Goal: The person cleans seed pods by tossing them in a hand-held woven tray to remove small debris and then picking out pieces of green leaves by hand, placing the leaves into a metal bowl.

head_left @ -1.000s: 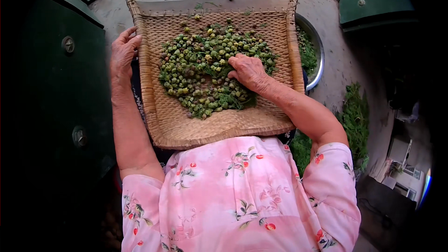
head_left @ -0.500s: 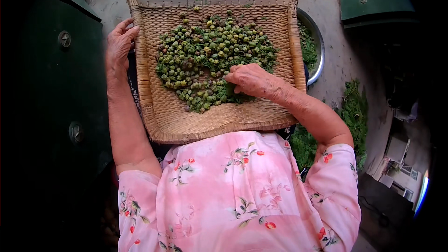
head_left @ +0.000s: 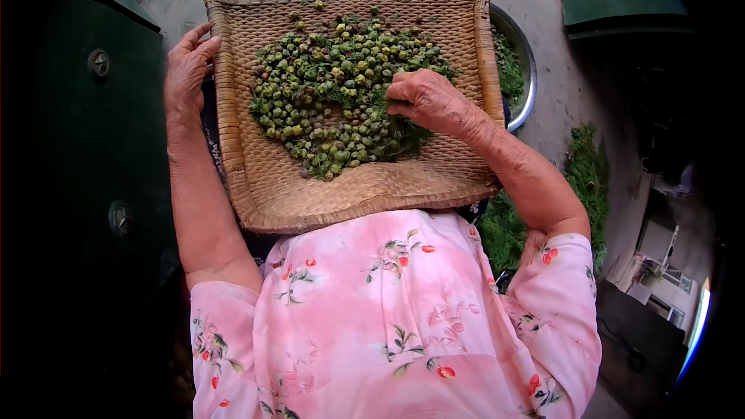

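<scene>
The tray point(head_left: 341, 194) is tan straw in a tight woven pattern, with a darker brown braided rim. The pods point(head_left: 334, 93) heaped on it are olive to yellow-green, mixed with darker green sprigs. The blouse point(head_left: 388, 318) is pale pink, printed with small red buds, grey-green leaves and fainter pink blooms. The bowl point(head_left: 528, 70) beside the tray is silver-grey metal, with green leaves inside. The ground point(head_left: 559, 109) is grey, and the greens point(head_left: 590, 178) lying on it are deep green. The panel point(head_left: 85, 124) at the left is dark green with round grey studs.
</scene>
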The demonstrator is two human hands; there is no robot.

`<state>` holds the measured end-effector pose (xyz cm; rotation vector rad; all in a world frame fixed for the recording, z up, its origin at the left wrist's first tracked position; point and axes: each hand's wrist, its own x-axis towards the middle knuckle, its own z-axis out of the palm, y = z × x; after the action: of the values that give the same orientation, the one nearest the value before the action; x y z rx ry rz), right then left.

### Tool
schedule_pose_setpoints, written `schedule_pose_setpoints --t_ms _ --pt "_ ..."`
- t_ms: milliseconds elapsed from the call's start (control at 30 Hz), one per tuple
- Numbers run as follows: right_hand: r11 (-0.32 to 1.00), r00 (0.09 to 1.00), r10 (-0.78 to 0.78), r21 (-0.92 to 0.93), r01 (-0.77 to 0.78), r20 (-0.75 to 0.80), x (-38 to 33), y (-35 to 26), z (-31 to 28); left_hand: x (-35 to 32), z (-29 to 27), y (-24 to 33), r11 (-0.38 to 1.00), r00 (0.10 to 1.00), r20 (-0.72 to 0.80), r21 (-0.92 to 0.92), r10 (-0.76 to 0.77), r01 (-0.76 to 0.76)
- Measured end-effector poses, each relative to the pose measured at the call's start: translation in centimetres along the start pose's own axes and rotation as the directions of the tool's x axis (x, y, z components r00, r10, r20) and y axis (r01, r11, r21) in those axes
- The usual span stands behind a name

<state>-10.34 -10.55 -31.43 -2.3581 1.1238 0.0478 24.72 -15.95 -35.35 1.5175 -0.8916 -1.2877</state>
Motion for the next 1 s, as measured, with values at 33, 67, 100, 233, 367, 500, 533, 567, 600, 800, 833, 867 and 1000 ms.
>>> schedule_pose_setpoints --t_ms 33,67,100,233,367,500,533,567,600,800,833,867,1000 --pt "1.0 0.996 0.005 -0.007 -0.004 0.089 -0.5 0.2 -0.1 0.1 0.1 0.0 1.0 1.0 -0.003 0.006 0.002 -0.002" --pt "1.0 0.984 0.009 -0.014 -0.007 0.178 -0.9 0.1 -0.1 0.1 0.1 0.0 1.0 1.0 -0.007 0.013 0.003 -0.003" --pt "0.999 0.977 -0.021 -0.036 0.029 0.213 -1.4 -0.4 0.0 0.2 0.1 -0.1 1.0 1.0 -0.007 0.013 0.003 -0.003" --pt "0.993 0.938 -0.095 -0.029 0.11 0.334 -2.6 -2.9 1.5 0.3 -0.1 -0.4 1.0 1.0 -0.018 0.02 0.011 -0.011" --pt "0.969 0.934 -0.131 -0.154 0.191 0.334 -2.1 -2.1 4.2 0.2 0.2 -0.3 1.0 1.0 -0.003 0.014 0.006 -0.006" --pt "0.994 0.962 -0.081 -0.047 0.096 0.261 -1.6 -1.6 4.2 0.5 -0.2 -0.7 1.0 1.0 0.0 0.005 0.019 -0.019" --pt "0.996 0.976 -0.05 0.087 0.032 0.21 -1.5 -1.9 3.8 0.1 0.0 -0.3 1.0 1.0 0.0 0.0 0.012 -0.012" --pt "0.988 0.988 -0.07 0.148 0.049 0.134 -1.6 -1.9 2.9 -0.2 0.1 -0.1 1.0 1.0 0.001 -0.006 0.004 -0.004" --pt "0.972 0.992 -0.122 0.206 0.113 0.031 -1.5 -1.4 2.2 -0.1 0.0 -0.2 1.0 1.0 -0.004 -0.008 0.003 -0.003" --pt "0.867 0.927 0.372 0.377 -0.325 -0.057 -1.4 1.4 -0.9 0.0 -0.1 -0.2 0.999 1.0 -0.012 0.021 0.025 -0.025" --pt "0.903 0.933 0.36 0.258 -0.344 -0.015 -0.8 2.0 -0.7 -0.2 0.1 0.0 0.999 1.0 -0.015 0.032 0.021 -0.021" --pt "0.926 0.935 0.353 0.135 -0.354 0.027 -0.3 2.5 -0.4 -0.3 0.3 0.2 0.999 1.0 -0.018 0.044 0.017 -0.016" --pt "0.97 0.97 0.241 -0.033 -0.24 0.032 1.7 2.4 2.3 -0.1 0.3 -0.1 1.0 1.0 0.0 -0.001 0.012 -0.012"
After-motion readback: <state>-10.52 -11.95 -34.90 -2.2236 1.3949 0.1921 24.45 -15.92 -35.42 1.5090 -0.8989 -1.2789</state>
